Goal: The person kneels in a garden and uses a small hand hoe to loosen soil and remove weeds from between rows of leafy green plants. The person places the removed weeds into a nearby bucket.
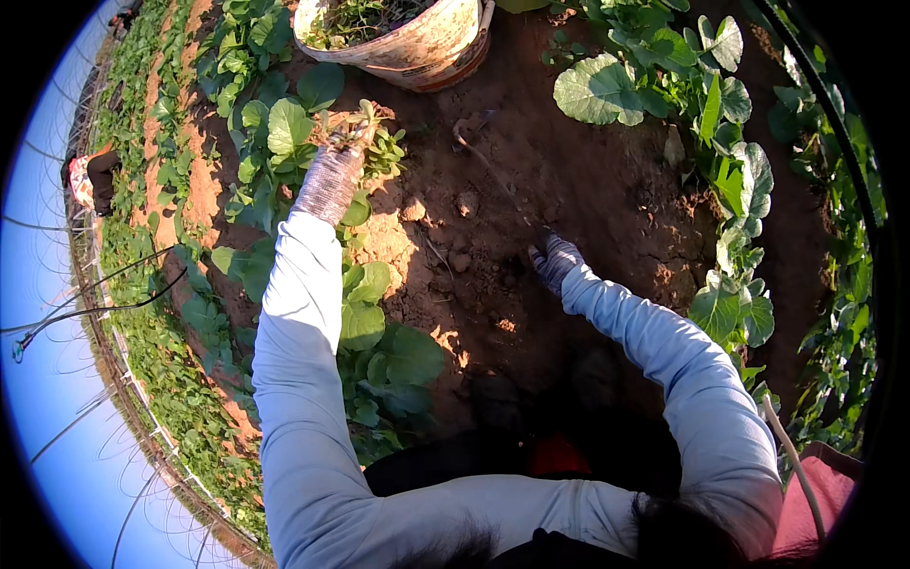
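My left hand, in a grey knit glove, reaches forward over the left crop row. Its fingers are closed around a small clump of weeds with soil clinging to it; some low leaves show just right of the glove. My right hand, also gloved, is low over the shaded furrow. From it a thin, rod-like tool runs forward to a bent end near the soil; the exact kind of tool is unclear. Just beyond my left hand stands a dirty white bucket with pulled greenery inside.
Broad-leaved crop plants line the furrow's right side, and more grow on the left. Clods lie on the reddish soil. A person bends over far left. Wire hoops rise along that side; pink cloth is at lower right.
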{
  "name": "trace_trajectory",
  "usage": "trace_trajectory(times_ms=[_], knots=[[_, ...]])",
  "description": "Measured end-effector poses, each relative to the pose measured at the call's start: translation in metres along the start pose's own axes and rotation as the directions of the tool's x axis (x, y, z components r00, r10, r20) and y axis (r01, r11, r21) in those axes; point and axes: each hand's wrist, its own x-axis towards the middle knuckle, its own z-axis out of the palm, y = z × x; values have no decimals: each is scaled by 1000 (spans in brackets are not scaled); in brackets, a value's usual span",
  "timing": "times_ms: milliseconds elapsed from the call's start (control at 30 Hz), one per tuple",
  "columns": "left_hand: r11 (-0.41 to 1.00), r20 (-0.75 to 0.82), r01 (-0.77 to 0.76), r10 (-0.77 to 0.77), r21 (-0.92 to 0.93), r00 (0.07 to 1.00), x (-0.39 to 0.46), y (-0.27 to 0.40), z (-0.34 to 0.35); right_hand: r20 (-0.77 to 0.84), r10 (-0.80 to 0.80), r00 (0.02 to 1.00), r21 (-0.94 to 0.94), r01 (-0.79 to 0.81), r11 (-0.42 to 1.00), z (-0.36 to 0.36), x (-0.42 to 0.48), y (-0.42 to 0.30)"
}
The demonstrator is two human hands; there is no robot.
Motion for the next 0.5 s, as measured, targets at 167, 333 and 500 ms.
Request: trace_trajectory(times_ms=[167, 333, 500], knots=[[726, 76, -300, 325, 619, 943, 81, 66, -63, 79, 129, 988, -236, -108, 966, 7, 12, 23], [942, -134, 92, -142, -324, 981, 105, 176, -47, 142, 113, 983, -242, -76, 967, -1, 14, 4], [733, -328, -18, 327, 680, 886, 80, 122, -10, 214, 200, 956, -33, -197, 980, -16, 13, 5]])
